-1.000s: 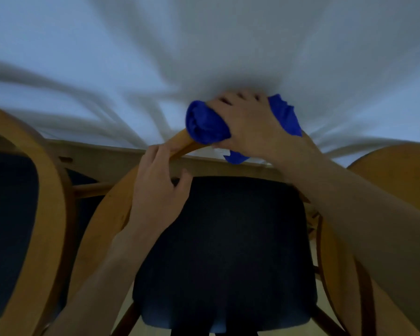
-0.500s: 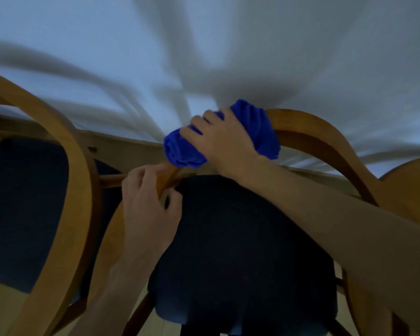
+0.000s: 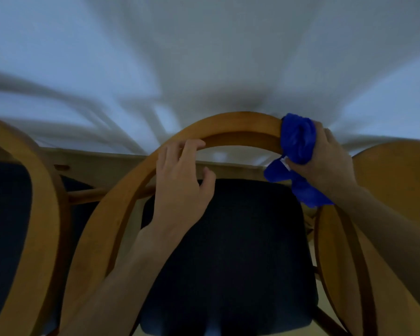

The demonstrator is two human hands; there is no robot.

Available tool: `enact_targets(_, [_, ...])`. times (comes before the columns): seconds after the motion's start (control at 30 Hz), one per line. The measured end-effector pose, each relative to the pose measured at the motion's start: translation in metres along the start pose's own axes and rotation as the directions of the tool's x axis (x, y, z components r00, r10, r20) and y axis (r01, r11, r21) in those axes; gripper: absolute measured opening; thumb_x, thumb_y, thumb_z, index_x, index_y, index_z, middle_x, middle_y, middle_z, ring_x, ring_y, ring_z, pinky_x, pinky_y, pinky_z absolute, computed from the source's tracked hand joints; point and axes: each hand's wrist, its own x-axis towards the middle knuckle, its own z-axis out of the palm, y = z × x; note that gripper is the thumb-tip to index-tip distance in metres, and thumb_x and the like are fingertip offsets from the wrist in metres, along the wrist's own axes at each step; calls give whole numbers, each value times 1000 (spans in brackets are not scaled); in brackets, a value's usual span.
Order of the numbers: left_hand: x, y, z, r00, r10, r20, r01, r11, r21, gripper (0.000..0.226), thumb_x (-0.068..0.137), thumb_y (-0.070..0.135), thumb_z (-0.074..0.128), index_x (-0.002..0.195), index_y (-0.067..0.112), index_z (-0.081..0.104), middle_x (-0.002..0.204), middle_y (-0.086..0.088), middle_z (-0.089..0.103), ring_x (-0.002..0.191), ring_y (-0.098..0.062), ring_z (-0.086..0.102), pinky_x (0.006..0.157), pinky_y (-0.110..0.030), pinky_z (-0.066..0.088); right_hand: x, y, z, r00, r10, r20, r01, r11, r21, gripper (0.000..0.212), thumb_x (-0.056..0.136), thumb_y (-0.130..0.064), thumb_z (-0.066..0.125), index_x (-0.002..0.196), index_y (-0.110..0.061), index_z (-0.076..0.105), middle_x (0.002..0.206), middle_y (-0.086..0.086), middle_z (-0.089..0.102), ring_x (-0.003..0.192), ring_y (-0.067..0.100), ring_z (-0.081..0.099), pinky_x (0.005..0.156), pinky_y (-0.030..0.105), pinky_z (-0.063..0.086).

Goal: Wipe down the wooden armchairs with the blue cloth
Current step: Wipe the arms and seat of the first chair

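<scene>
Two hands: we are working with both on the middle chair, well apart from each other along its curved wooden back rail.
Right hand: we are gripping the cloth here, fingers and thumb curled round the bunched blue fabric, and pressing it against the right end of the rail's top.
Cloth: it is sitting wrapped over the rail under our right palm, with a loose tail hanging down below the wrist, over the right rear corner of the seat.
Left hand: we are holding the rail left of its crown, fingers hooked over the top edge and the thumb out toward the seat side; it is not touching the cloth.
Between the hands: a bare stretch of rail is arching across the top.
Seat: dark upholstery is lying under both forearms.
Neighbours: we are seeing part of a left chair and part of a right chair, each just beside the middle one.
Tablecloth: pale and blurred, it is filling the upper view.
</scene>
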Motion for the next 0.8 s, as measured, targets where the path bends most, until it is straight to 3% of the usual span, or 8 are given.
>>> enact_targets(0.1, [-2,-4,2,1000,15,4,-15,1000,18,37,83,17,61,119,19,53,112,12,41,105,-6,38,95,-30,38,9,-7,0,1000,-3,18,3,1000,9,74,76,-39,80,134,-12,42,117,13,58,101,35,58,79,37,41])
enact_targets(0.27, [-8,-8,-1,999,-31,-23,31,999,-15,37,83,18,59,119,18,53,113,7,47,106,-5,38,95,-34,40,47,-62,-10,962,-253,97,259,965,-49,80,68,-42,82,134,-14,45,118,11,58,104,35,56,88,47,46])
enact_targets(0.4, [-14,-5,-5,996,-85,-30,84,996,-30,40,80,15,59,119,18,52,109,10,44,106,-11,43,91,-33,41,72,-117,-13,855,-418,307,482,859,-171,77,65,-41,82,128,-18,44,112,3,58,99,27,56,80,40,42])
enact_targets(0.5, [-19,-5,-4,993,-116,-28,116,993,0,40,80,12,61,119,18,52,108,8,46,104,-15,45,86,-27,38,88,-164,-10,751,-383,538,583,767,-268,83,62,-37,88,129,-17,43,95,0,51,80,21,49,67,36,39])
enact_targets(0.57, [-24,-5,-3,988,-149,-25,150,988,22,41,81,12,64,119,20,52,108,9,45,102,-13,45,82,-20,33,95,-188,-3,707,-322,630,600,745,-292,74,59,-37,91,117,-16,49,84,-1,48,70,19,50,62,35,42])
enact_targets(0.67, [-30,-6,0,980,-196,-41,197,980,36,38,82,16,61,119,21,53,110,8,46,104,-10,44,80,-17,30,102,-196,5,667,-319,673,593,775,-220,63,56,-37,92,99,-14,53,78,-1,52,62,16,52,55,31,44])
enact_targets(0.73, [-34,-3,4,977,-207,-42,208,978,32,37,82,19,59,118,21,53,110,6,47,103,-11,45,82,-18,33,103,-181,2,645,-378,664,579,808,-103,63,56,-42,91,102,-14,59,84,-1,61,68,16,59,54,29,46])
enact_targets(0.8, [-34,3,11,979,-203,-26,204,978,35,37,83,18,60,119,20,52,109,5,47,102,-13,46,83,-27,39,99,-157,-6,672,-438,597,522,852,38,60,57,-45,88,102,-20,58,85,-6,62,71,13,60,53,26,45])
